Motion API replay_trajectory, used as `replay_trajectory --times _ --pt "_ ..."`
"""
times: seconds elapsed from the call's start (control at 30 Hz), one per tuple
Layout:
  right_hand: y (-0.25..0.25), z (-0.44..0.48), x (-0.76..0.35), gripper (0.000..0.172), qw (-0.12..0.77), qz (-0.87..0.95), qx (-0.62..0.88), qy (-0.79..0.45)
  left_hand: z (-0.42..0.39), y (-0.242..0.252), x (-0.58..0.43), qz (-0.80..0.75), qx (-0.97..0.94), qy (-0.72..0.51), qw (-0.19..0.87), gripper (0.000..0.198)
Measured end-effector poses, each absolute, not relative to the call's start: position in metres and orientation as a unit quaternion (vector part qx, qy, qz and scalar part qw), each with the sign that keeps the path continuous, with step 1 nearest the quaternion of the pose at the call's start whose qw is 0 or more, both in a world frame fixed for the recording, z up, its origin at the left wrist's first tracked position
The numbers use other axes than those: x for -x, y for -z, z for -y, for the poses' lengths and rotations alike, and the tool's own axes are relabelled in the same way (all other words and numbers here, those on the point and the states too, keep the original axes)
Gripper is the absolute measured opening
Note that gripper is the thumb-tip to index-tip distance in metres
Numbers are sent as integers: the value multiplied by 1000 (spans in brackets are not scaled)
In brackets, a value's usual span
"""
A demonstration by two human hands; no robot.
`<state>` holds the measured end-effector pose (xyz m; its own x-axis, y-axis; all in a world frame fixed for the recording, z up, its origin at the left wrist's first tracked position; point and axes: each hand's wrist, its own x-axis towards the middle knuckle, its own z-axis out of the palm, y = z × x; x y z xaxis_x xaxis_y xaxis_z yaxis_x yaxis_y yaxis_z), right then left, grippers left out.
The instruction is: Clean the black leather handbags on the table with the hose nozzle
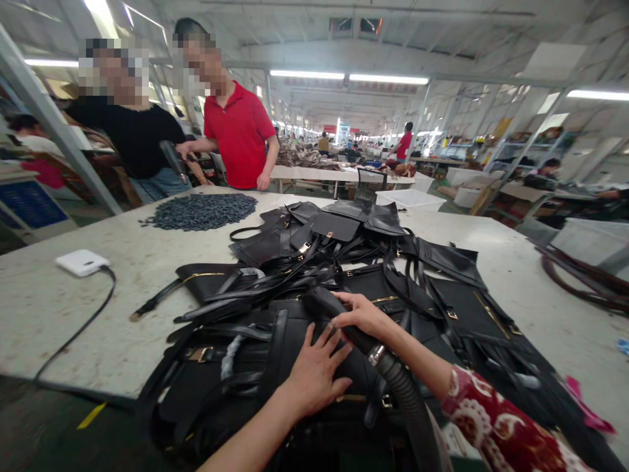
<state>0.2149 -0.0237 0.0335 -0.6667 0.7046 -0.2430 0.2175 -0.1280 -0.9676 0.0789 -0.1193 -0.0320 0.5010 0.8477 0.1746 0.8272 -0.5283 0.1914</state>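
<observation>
Black leather-like bag pieces [344, 226] with gold zips and buckles lie heaped over the table in front of me. My left hand [319, 370] rests on a black bag [289, 328] with its fingers spread. Just to its right, my right hand [361, 314] grips a black nozzle [324, 301] from above. A ribbed black hose [405, 387] runs from the nozzle's metal clamp down toward the bottom edge. The nozzle's tip lies over the bags, a little beyond my left fingertips.
The pale table [29, 308] bears a pile of small dark pieces [204, 211] and a white device [82, 262] with a black cable. Across the table stand a person in red [240, 141] and one in black [137, 141]. White bins [594, 242] stand at the right.
</observation>
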Motion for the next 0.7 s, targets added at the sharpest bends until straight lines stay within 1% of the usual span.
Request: replay_trajectory --times 0.2,0.27,0.33,0.4,0.5,0.57,0.63,0.7 --pt "-48 13 -138 26 14 653 351 -671 123 38 -77 -505 -849 -144 64 52" --pt "-48 3 -112 19 -21 653 364 -664 124 37 -76 -502 -850 -151 63 50" --pt "-48 -5 -91 16 -36 655 376 -655 124 34 -75 -496 -851 -160 62 49" --pt "-48 -10 -75 18 -14 664 386 -640 125 30 -75 -487 -854 -173 64 49" --pt "-51 -13 -71 29 67 679 389 -619 127 28 -75 -476 -856 -193 63 49" --pt "-58 -15 -82 35 111 684 383 -611 127 31 -74 -474 -856 -196 66 52" --pt "-67 -15 -101 38 137 685 380 -606 125 35 -70 -469 -858 -197 75 57" --pt "-76 -11 -127 42 155 684 383 -601 119 39 -61 -463 -857 -209 92 53"
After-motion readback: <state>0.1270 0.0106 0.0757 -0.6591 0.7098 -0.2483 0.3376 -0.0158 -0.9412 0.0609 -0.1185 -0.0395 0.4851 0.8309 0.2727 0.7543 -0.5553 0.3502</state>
